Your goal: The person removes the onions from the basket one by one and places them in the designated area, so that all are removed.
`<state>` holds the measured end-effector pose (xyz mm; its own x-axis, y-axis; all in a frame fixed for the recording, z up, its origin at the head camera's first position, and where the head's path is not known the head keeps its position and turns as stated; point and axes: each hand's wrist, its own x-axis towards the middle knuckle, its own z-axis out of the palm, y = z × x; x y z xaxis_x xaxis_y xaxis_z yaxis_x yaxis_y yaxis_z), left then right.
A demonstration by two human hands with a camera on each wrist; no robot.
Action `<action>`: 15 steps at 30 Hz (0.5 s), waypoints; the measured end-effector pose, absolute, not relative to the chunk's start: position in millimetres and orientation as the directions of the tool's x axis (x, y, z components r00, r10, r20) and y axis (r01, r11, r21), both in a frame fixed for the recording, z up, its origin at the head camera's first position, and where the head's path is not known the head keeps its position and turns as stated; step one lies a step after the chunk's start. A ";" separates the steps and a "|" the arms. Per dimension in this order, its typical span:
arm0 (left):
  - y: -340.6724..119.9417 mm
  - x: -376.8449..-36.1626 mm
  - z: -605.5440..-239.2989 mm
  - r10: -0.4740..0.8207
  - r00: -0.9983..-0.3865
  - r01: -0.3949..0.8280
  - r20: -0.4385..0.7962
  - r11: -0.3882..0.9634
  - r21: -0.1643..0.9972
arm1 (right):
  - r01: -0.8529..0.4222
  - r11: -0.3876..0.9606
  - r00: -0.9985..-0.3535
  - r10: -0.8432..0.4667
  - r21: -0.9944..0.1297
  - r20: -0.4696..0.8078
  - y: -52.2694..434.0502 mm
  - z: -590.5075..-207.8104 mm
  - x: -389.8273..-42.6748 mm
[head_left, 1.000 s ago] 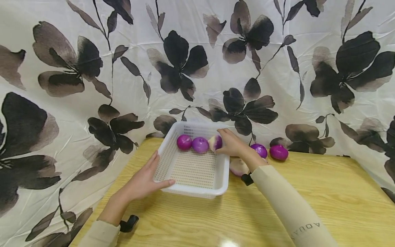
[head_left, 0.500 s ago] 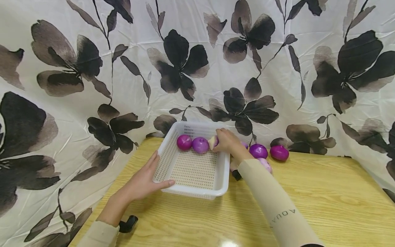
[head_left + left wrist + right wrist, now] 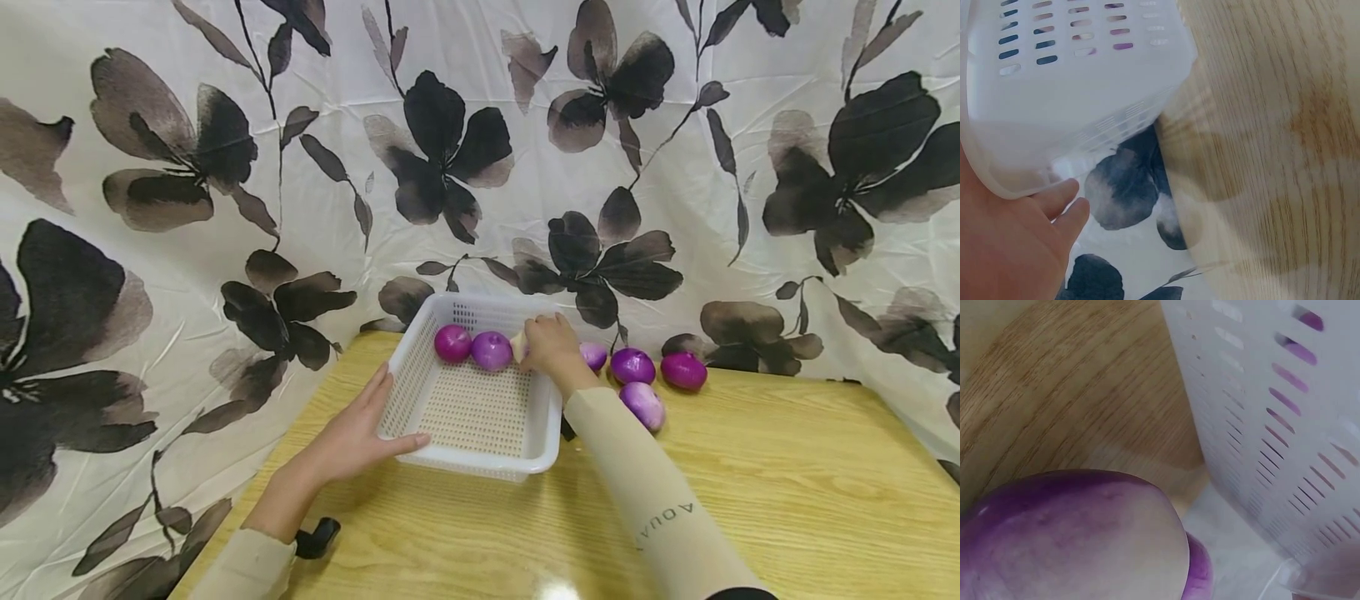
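My left hand rests flat against the near-left corner of the white basket, fingers straight along its left wall, thumb along the near rim; the left wrist view shows the same corner above my palm. The basket sits on the wooden worktop, pushed toward the flowered cloth backdrop at 12 o'clock.

Inside, along the far wall: one purple onion, a second purple onion touching it at 3 o'clock, then a pale onion that my right hand grips at the basket's far-right corner, fingers curled over it. Whether it rests on the basket floor, I cannot tell.

Right of the basket, on the worktop: a small onion just beside my wrist, two purple onions farther toward 3 o'clock, and a paler one near my sleeve. The right wrist view shows that pale-purple onion close by the basket's slotted wall.
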<state>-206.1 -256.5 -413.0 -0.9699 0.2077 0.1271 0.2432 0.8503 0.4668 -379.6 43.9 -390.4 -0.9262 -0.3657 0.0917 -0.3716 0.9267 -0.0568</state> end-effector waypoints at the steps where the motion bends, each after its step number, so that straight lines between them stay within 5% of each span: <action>1: -256.3 -206.6 -413.0 0.207 -0.970 0.243 0.127 0.850 0.468 | -0.368 0.928 -0.928 -0.362 -0.055 0.092 43.8 -390.2 -379.9; 15: -257.2 -206.0 -412.8 0.210 -0.969 0.246 0.128 0.853 0.460 | -0.379 0.920 -0.924 -0.369 -0.098 0.103 42.5 -390.3 -385.5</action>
